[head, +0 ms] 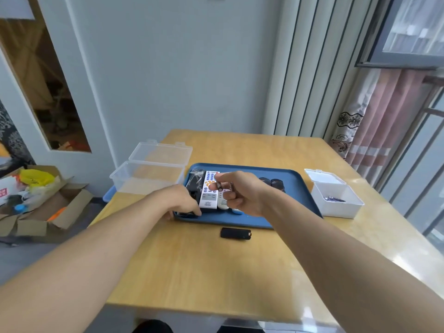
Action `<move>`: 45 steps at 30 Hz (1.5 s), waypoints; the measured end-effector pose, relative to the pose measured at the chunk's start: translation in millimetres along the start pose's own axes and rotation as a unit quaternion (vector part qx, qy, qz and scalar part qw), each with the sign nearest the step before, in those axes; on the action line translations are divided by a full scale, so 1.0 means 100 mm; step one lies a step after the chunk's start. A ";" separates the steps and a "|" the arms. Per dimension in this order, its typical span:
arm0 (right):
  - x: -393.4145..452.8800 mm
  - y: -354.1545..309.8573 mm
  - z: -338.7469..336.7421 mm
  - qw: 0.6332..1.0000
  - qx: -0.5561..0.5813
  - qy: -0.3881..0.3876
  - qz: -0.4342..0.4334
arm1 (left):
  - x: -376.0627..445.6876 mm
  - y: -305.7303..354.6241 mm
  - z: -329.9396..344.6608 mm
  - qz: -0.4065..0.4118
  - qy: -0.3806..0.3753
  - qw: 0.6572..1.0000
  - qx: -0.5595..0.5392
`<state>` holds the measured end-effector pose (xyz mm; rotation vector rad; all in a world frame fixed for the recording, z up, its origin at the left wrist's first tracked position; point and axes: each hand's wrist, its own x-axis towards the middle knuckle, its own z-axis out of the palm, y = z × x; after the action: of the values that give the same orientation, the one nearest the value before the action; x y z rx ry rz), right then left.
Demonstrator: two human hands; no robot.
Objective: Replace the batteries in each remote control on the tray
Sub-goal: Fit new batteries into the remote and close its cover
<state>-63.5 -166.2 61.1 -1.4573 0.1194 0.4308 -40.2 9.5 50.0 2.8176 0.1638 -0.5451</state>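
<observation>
Head view, frame centre: right hand [236, 192] pinched a battery [219, 187]; left hand [179, 200] gripped a black remote [192, 203] on the tray [288, 186]. A loose pinch risked dropping the battery.

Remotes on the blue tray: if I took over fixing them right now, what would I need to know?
Right hand pinches a battery above the tray.
Left hand rests on a black remote at the front left corner of the blue tray; whether it grips it is unclear.
A black battery cover lies off on the table in front of the tray.
A white remote and other remotes lie on the tray.
More batteries sit in the white box on the right.
Done: one cover off.
Left: fit batteries, close the cover, then the other remotes.
</observation>
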 end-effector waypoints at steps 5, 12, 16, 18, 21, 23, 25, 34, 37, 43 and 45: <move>-0.03 0.01 -0.07 1.000 -0.018 0.016 -0.005 | 0.07 -0.09 0.08 -0.038 0.023 0.998 -0.051; -0.02 0.07 -0.27 0.999 -0.030 0.022 -0.013 | 0.19 -0.22 0.16 -0.031 0.097 0.994 -0.039; 0.00 0.13 -0.31 0.999 -0.039 0.021 -0.024 | 0.19 -0.15 0.23 -0.040 0.143 0.987 0.059; 0.01 0.15 -0.34 0.998 -0.046 0.021 -0.045 | 0.14 -0.14 0.24 -0.013 0.186 0.977 0.104; 0.04 0.20 -0.39 0.995 -0.045 0.040 -0.079 | 0.06 -0.15 0.17 0.029 0.258 0.961 0.095; 0.06 0.22 -0.43 0.993 -0.037 0.051 -0.098 | 0.07 -0.20 0.10 0.066 0.324 0.942 0.059; 0.07 0.24 -0.44 0.992 -0.029 0.054 -0.110 | 0.13 -0.26 0.05 0.097 0.377 0.921 0.023; 0.12 0.22 -0.34 0.990 -0.034 0.055 -0.127 | 0.29 -0.04 -0.03 -0.007 0.242 0.961 -0.136; 0.12 0.19 -0.34 0.989 -0.038 0.057 -0.134 | 0.29 0.05 0.00 -0.001 0.245 0.960 -0.137; 0.13 0.22 -0.41 0.982 -0.053 0.078 -0.163 | 0.45 0.03 0.18 0.049 0.331 0.927 -0.167; 0.11 0.23 -0.44 0.974 -0.043 0.098 -0.198 | 0.40 0.10 0.26 0.111 0.377 0.894 -0.218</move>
<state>-53.4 -205.9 30.7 -1.5628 -0.0346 -0.0343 -11.4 -4.7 13.8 2.3954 0.0888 0.5883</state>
